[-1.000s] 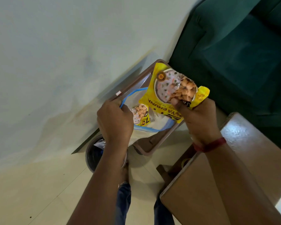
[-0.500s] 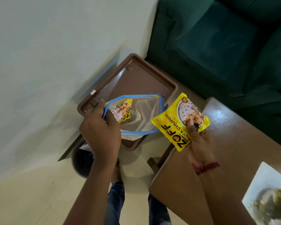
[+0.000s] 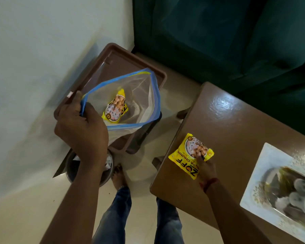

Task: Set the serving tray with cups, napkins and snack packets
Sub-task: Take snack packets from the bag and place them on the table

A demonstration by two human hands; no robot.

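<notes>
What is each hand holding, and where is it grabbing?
The left hand grips the clear zip bag by its blue rim. The right hand pinches the yellow snack packet near its lower edge, on the wooden table.

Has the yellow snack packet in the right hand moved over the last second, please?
Yes. The yellow snack packet has gone from above the brown tray down onto the wooden table, with the right hand on it.

A home living room, dark green upholstered sofa (image 3: 227, 37) at far right, glossy brown wooden table (image 3: 236, 120) near right, brown plastic stool (image 3: 116, 67) by a plain white wall (image 3: 42, 41), cream tiled floor (image 3: 25, 217)
</notes>
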